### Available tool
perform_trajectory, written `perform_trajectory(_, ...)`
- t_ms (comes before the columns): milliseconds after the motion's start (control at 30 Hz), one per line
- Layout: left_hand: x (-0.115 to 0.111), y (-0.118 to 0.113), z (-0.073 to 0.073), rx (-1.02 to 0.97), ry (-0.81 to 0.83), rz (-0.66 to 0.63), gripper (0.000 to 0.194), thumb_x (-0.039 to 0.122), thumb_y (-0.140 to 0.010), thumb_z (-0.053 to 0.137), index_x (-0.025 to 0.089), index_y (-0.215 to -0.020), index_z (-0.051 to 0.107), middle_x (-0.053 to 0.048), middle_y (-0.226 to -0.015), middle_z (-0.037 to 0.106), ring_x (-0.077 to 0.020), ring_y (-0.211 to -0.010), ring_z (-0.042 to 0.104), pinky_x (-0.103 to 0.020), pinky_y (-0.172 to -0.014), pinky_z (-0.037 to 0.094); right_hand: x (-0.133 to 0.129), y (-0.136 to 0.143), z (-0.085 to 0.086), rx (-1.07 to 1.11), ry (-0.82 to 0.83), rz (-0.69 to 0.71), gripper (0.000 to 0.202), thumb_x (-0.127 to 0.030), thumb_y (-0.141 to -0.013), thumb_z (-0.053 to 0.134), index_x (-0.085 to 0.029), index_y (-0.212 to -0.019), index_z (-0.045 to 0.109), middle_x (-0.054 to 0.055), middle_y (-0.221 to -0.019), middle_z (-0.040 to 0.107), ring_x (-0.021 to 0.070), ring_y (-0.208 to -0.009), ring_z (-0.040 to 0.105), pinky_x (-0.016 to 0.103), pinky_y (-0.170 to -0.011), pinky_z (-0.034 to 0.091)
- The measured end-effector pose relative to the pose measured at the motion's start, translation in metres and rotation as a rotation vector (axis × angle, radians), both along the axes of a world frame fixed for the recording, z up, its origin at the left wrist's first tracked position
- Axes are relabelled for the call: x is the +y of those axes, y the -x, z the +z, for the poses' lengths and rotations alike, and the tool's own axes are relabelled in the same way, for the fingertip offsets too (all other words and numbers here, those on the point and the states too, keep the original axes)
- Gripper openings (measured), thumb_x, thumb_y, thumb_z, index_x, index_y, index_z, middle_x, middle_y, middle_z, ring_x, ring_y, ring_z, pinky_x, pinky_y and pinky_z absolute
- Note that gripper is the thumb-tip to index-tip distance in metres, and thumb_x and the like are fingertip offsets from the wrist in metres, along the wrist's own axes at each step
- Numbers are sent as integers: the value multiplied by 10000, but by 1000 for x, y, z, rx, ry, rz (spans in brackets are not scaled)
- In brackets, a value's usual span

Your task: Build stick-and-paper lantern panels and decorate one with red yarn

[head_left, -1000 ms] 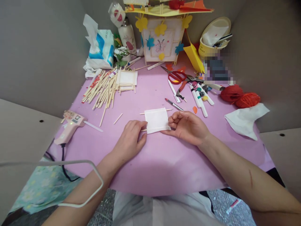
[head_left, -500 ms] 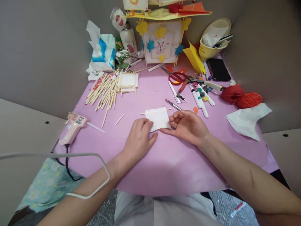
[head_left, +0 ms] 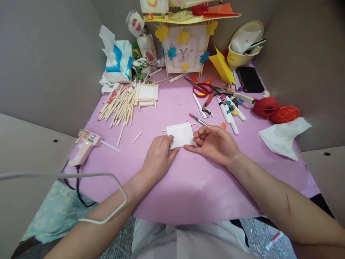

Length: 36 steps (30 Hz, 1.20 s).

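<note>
A small white sheet of paper [head_left: 181, 133] lies in front of me. A thin wooden stick [head_left: 193, 124] runs along its top edge, and its ends poke out on both sides. At the paper's left edge, my left hand [head_left: 158, 153] is closed, thumb below and fingers on the side. My right hand [head_left: 217, 144] holds the lower right corner, palm partly turned up and fingers curled. Just beyond the right hand lies a pen [head_left: 198, 119]. A short loose stick [head_left: 137, 137] rests left of the paper.
A pink glue gun [head_left: 85, 145] lies at left, its cord over the edge. Behind it are a pile of sticks [head_left: 121, 106] and a small stick frame [head_left: 147, 94]. Scissors [head_left: 202, 90], pliers [head_left: 208, 102], markers [head_left: 229, 117] and red yarn [head_left: 276, 109] lie right. A decorated stick house [head_left: 185, 50] stands behind.
My left thumb and fingers have shifted slightly up along the paper's edge. The paper's lower edge now looks straighter. My right hand has hardly moved.
</note>
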State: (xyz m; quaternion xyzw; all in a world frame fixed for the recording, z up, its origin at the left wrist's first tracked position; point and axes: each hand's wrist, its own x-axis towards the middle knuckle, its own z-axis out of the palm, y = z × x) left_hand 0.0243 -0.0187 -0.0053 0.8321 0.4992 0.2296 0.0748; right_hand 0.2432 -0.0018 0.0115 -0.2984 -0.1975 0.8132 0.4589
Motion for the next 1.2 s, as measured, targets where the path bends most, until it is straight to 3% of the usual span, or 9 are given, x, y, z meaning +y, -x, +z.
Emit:
perform_trajectory(567,5,-2,-1,-67,44,60,226,195,-888,589,168,-1099,513,-73,-937,630,-223,-872,578,-376,-790,496,7,0,3,59,9,-61,85,-260,-746,665,-184,-710,660,5,-775,634,127,-720,550,540,-976,468)
perform_trajectory(967,6,-2,-1,-74,39,65,227,192,-892,575,175,-1108,507,-72,-950,626,-222,-890,582,-378,-803,498,21,-5,-2,155,129,-93,123,-308,-774,622,-198,-718,623,25,-850,673,190,-854,609,626,-985,437)
perform_trajectory(1200,6,-2,-2,-98,55,72,191,184,-907,517,175,-1098,519,-80,-960,630,-228,-904,585,-395,-822,495,23,-4,-4,164,74,-169,94,-302,-773,611,-211,-753,625,23,-889,676,194,-882,609,612,-986,452)
